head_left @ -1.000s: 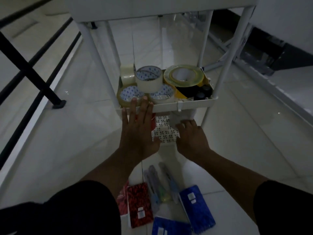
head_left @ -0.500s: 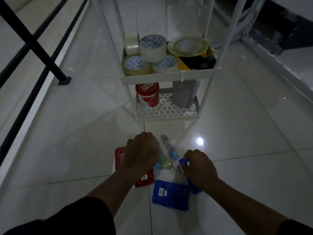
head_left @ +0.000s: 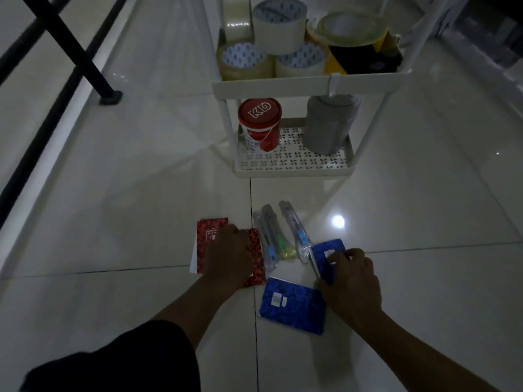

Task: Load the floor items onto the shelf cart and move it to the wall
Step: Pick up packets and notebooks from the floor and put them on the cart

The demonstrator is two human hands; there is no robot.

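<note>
A white shelf cart [head_left: 305, 85] stands on the tiled floor ahead, its middle tier full of tape rolls [head_left: 278, 24]. On the floor before it lie two red notebooks [head_left: 210, 233], two blue notebooks [head_left: 293, 304] and three packaged cutters [head_left: 294, 227]. My left hand [head_left: 230, 254] rests palm down on the red notebooks, fingers curled over them. My right hand [head_left: 349, 275] pinches the upper blue notebook [head_left: 325, 254], whose near edge is lifted off the floor.
The cart's bottom tier holds a red-lidded tub [head_left: 260, 123] and a grey container [head_left: 329, 123]. A black railing with a foot [head_left: 110, 97] runs along the left. White shelving [head_left: 486, 38] lies at the far right.
Both hands came down from the cart to the floor items. The left one settled on the red notebooks; the right one took hold of a blue notebook and tilted it up.
</note>
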